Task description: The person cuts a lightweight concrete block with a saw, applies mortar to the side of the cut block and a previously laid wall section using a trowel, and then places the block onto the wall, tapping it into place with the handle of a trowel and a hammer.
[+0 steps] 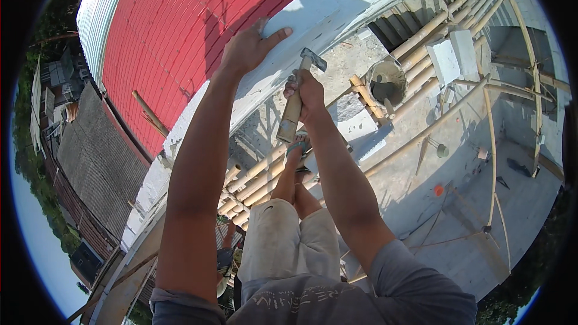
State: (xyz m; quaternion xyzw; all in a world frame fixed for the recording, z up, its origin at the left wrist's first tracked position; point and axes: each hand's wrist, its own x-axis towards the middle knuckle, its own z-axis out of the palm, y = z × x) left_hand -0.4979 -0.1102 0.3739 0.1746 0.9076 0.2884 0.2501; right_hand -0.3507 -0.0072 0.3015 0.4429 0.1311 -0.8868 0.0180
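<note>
My left hand rests on a pale block along the wall's top, thumb stretched out and fingertips partly hidden at its edge. My right hand is closed round the wooden handle of a hammer, its metal head raised beside the wall and its handle end hanging over my feet. To the right of the hammer sit a bucket with dark contents and a tool in it, and a hand saw with a toothed blade.
I stand on bamboo poles high beside a red tiled roof. More pale blocks lie on scaffolding at right, above a lower concrete floor with an orange container. A co-worker is partly visible below.
</note>
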